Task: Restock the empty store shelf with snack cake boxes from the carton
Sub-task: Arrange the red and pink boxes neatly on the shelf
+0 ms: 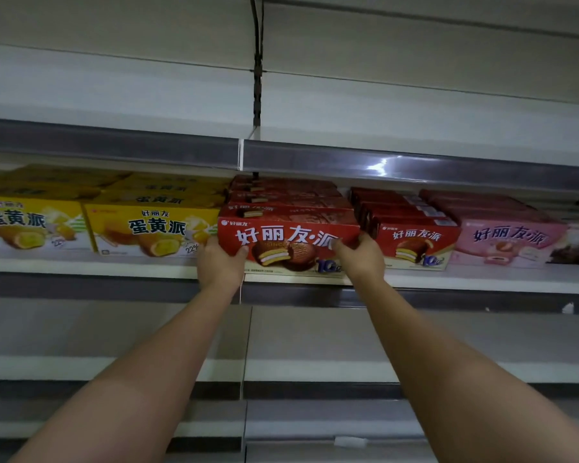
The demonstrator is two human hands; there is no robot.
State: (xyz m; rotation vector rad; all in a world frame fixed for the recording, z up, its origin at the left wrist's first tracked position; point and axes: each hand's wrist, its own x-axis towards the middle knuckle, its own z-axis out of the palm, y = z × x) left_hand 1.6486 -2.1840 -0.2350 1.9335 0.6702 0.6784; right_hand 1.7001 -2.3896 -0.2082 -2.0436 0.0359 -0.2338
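Both hands grip a red box at the front of the shelf: left hand fingers curl round its left end, right hand fingers round its right. Yellow boxes lie just left of the left fingers, and more red boxes just right of the right fingers.

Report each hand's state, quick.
Left hand: grips the left end of the front red cardboard snack cake box.
Right hand: grips its right end.
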